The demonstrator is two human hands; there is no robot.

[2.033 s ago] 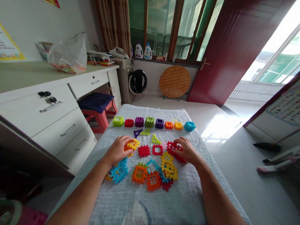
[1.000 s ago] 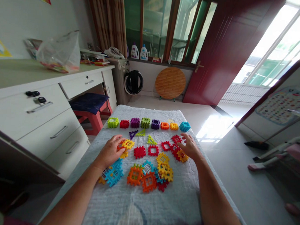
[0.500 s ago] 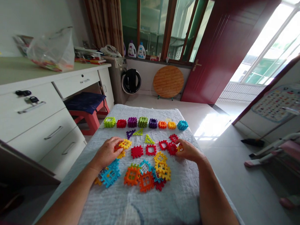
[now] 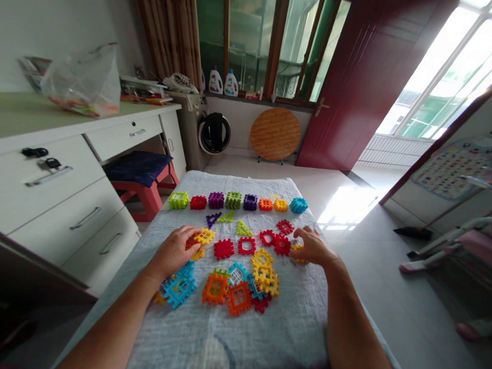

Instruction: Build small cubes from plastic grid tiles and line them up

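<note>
Right of centre in the frame, a roughly square yellow piece [image 4: 299, 255] lies beneath the right hand [image 4: 315, 246], whose fingers look parted, though the hand partly hides that piece. A red piece [image 4: 282, 244] sits just left of those fingers, well apart from the left hand [image 4: 173, 252], left of centre, which grips yellow and orange pieces [image 4: 205, 236] on the cloth-covered desk [image 4: 288, 328].

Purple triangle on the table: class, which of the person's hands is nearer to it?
Left. The left hand is in front of the purple triangle, slightly to its left; the right hand is well off to its right.
</note>
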